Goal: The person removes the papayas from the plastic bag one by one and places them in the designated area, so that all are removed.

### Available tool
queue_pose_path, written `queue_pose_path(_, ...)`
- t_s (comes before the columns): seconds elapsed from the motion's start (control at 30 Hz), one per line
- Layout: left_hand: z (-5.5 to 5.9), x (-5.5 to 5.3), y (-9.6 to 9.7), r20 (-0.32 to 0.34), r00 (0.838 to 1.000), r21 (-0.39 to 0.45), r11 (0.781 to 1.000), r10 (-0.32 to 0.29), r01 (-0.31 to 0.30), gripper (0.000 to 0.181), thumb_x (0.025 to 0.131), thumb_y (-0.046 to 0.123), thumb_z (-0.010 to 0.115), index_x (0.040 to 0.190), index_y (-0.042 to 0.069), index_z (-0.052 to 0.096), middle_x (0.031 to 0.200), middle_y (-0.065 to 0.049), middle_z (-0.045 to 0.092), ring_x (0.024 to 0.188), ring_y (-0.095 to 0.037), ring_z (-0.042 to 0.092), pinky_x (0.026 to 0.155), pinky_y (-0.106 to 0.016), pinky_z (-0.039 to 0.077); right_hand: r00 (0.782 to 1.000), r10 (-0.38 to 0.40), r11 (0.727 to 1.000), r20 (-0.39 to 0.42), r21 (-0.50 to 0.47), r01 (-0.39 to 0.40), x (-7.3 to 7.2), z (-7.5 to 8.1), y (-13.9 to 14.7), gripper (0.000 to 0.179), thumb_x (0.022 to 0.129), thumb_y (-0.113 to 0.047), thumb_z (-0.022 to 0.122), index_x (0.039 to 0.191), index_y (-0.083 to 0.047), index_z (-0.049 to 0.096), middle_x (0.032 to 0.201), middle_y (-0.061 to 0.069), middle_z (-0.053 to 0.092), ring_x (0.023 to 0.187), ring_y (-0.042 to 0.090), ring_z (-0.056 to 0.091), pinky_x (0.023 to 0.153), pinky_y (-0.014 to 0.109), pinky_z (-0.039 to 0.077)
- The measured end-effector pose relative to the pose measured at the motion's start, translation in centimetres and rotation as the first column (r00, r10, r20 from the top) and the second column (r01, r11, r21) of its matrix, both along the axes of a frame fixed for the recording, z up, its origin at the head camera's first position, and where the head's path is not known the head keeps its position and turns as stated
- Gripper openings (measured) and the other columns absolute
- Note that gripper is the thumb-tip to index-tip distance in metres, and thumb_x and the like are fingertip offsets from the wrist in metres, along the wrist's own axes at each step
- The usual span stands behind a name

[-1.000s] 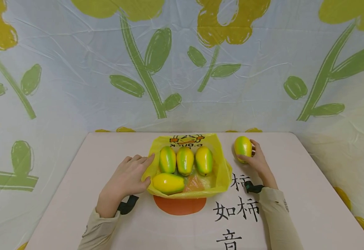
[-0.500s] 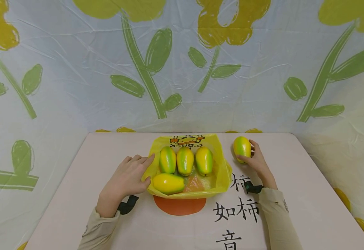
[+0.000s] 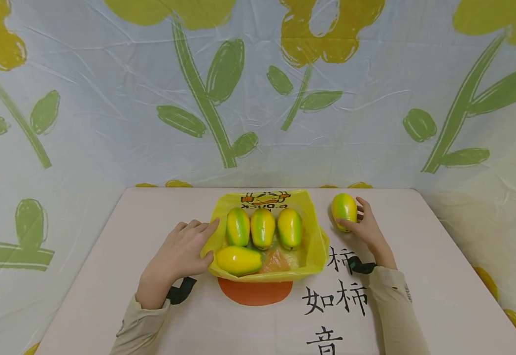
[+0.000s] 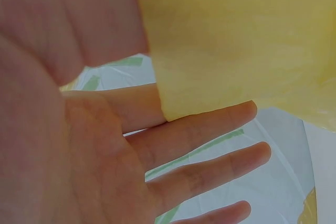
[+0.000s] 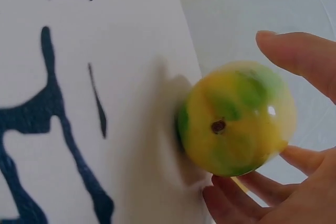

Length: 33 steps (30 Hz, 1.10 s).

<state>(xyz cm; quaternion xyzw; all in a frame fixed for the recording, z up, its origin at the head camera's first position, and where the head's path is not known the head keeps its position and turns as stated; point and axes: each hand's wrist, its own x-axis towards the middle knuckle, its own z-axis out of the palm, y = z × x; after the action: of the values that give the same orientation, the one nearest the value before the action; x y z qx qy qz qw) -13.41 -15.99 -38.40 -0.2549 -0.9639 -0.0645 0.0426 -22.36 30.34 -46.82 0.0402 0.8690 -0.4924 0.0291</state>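
A yellow plastic bag [image 3: 311,266] with a printed cartoon lies wide-mouthed on the table, with several yellow-green papayas [image 3: 290,228] in it. My left hand [image 3: 182,250] is spread at the bag's left side, its thumb and index finger at the rim. In the left wrist view, the bag's film [image 4: 236,45] covers those two fingertips; the other fingers extend straight. Right of the bag stands another papaya [image 3: 343,211] on the table. My right hand [image 3: 368,230] is loosely around it: in the right wrist view fingers meet the fruit's [image 5: 239,121] lower side, while the thumb stands apart.
The pale table [image 3: 422,296] bears black characters [image 3: 335,296] and an orange-red printed shape [image 3: 255,292]. Behind it hangs a flower-patterned cloth [image 3: 355,123]. Wrist camera mounts [image 3: 181,291] are strapped to both arms.
The papaya at my right hand shifts only very slightly, and the hand stays around it. The left hand and the bag look still.
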Motion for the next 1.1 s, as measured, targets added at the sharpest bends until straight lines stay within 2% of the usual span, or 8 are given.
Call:
queue_pose_path(0.3, 0.0, 0.0, 0.0, 0.008, 1.000, 0.000, 1.000, -0.002, 0.002, 0.065, 0.083, 0.024, 0.067, 0.143, 0.002, 0.052, 0.125, -0.011, 0.066, 0.114, -0.032, 0.057, 0.095, -0.053, 0.043, 0.997, -0.023, 0.999, -0.076, -0.031, 0.021, 0.6, 1.5, 0.3, 0.099, 0.091, -0.031, 0.069, 0.160, -0.011, 0.001, 0.159, 0.030, 0.012, 0.141, 0.053, 0.020, 0.111, 0.065, 0.021)
queue_pose_path(0.73, 0.1, 0.1, 0.1, 0.045, 0.999, 0.004, 1.000, 0.004, -0.005, 0.065, 0.084, 0.023, 0.067, 0.143, 0.002, 0.052, 0.127, -0.012, 0.064, 0.115, -0.032, 0.057, 0.097, -0.054, 0.042, 0.981, -0.032, 0.994, -0.189, -0.113, 0.011, 1.3, 3.7, -0.5, 0.088, 0.095, -0.028, 0.066, 0.159, -0.010, 0.009, 0.161, 0.022, 0.017, 0.146, 0.043, 0.018, 0.117, 0.058, 0.011)
queue_pose_path(1.0, 0.0, 0.1, 0.2, 0.035, 0.999, -0.010, 1.000, 0.002, -0.002, 0.064, 0.083, 0.024, 0.067, 0.141, 0.001, 0.053, 0.125, -0.013, 0.065, 0.113, -0.032, 0.057, 0.095, -0.053, 0.043, 0.972, -0.011, 0.973, -0.235, -0.228, -0.044, 1.7, 4.9, -0.9, 0.080, 0.096, -0.026, 0.064, 0.158, -0.012, 0.015, 0.161, 0.017, 0.021, 0.147, 0.036, 0.019, 0.119, 0.052, 0.008)
queue_pose_path(1.1, -0.1, 0.1, 0.2, 0.028, 1.000, -0.008, 1.000, 0.001, -0.001, 0.064, 0.083, 0.024, 0.067, 0.141, 0.000, 0.054, 0.124, -0.013, 0.065, 0.112, -0.031, 0.057, 0.094, -0.052, 0.043, 0.962, 0.014, 0.957, -0.272, -0.276, -0.091, 1.7, 5.1, -1.2, 0.074, 0.097, -0.020, 0.063, 0.157, -0.013, 0.021, 0.159, 0.019, 0.024, 0.147, 0.034, 0.022, 0.120, 0.044, 0.009)
